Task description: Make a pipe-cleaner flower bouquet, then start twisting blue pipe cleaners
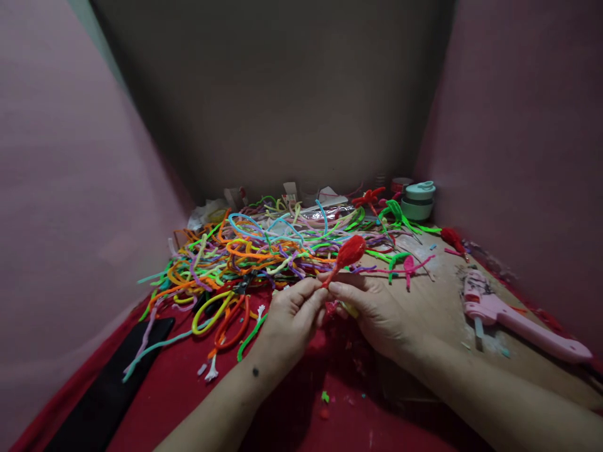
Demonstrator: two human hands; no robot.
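Note:
My left hand and my right hand meet in the middle, fingers pinched together on the stem of a red pipe-cleaner piece with a fuzzy oval head that points up and to the right. Beneath the hands lie more red bits on the red cloth. Just beyond the hands spreads a big tangle of coloured pipe cleaners.
A pink glue gun lies on the brown board at right. Teal and white tape rolls stand at the back right, near red and green pipe-cleaner shapes. A black flat object lies at left. Pink walls close in both sides.

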